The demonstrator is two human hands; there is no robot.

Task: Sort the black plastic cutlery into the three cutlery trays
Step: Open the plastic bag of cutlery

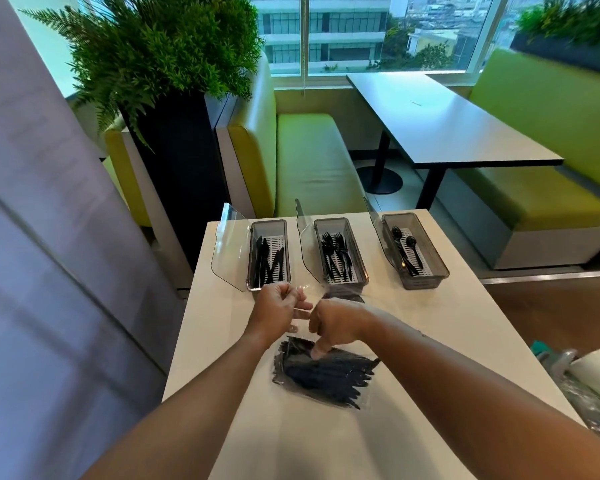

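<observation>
white table (447, 323), 3 open trays (330, 220) at far edge; left hand (278, 306) and right hand (336, 323) pinch the clear cutlery bag (326, 372).

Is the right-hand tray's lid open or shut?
Open: the clear lid stands raised along the left edge of the right-hand tray, leaving its spoons uncovered.

Black cutlery pile (326, 374) near three open-lidded trays (330, 221)

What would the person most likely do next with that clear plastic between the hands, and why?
Probably pull the clear wrapper open. The left hand and right hand both seem to pinch it, and something dark shows blurred inside. Beyond it, knives, forks and spoons already lie sorted, so the piece must come free before it joins them.
</observation>
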